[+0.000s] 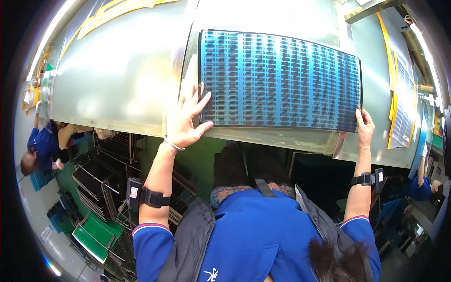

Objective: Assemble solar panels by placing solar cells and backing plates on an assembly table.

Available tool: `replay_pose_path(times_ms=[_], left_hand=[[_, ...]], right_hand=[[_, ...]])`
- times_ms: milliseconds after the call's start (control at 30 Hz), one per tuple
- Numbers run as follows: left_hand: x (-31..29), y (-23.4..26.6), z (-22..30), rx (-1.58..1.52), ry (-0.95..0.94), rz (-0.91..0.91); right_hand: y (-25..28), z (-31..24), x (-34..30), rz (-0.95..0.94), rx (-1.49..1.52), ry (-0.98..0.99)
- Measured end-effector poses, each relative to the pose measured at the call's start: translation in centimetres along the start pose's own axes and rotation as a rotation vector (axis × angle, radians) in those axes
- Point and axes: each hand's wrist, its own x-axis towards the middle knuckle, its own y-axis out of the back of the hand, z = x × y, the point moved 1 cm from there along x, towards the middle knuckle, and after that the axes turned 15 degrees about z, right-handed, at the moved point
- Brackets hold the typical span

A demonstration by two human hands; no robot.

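Note:
A wide blue circuit board panel (279,80), covered in rows of small dark repeated patterns, lies on the pale tabletop in front of me. My left hand (187,120) is at its lower left edge, fingers spread, with the fingertips touching or just over the rim. At the lower right corner, my right hand (364,127) pinches the panel's edge between thumb and fingers. A thin dark border runs along both short sides of the panel.
The glossy table (117,80) reflects bright light. Yellow-edged sheets (122,11) lie at the far left, and a yellow-edged patterned sheet (403,98) is on the right. Racks with dark trays (91,178) and a green tray (98,235) stand lower left. Co-workers are at both sides.

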Motion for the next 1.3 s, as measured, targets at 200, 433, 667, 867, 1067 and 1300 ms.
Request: replay_pose_path(times_ms=[200,433,667,867,1067,1300], left_hand=[[-0.1,-0.2,0.2,-0.085,0.048,-0.036],[-0.1,-0.5,0.1,-0.093,0.055,-0.031],[0.7,-0.4,0.5,-0.031,0.068,-0.057],[0.1,-0.5,1.4,-0.041,0.059,-0.034],[0.7,-1.0,2.6,-0.028,0.066,-0.049],[0.8,-0.7,2.5,-0.03,0.109,-0.061]], right_hand=[[-0.1,-0.4,-0.3,0.035,0.036,0.009],[-0.4,-0.3,0.0,0.039,0.016,0.015],[1.5,-3.8,2.1,-0.262,0.031,-0.144],[-5.4,-9.5,9.2,-0.495,-0.519,-0.124],[-8.2,-6.9,11.2,-0.125,-0.759,0.457],[-9.0,-8.0,11.1,-0.109,-0.814,0.448]])
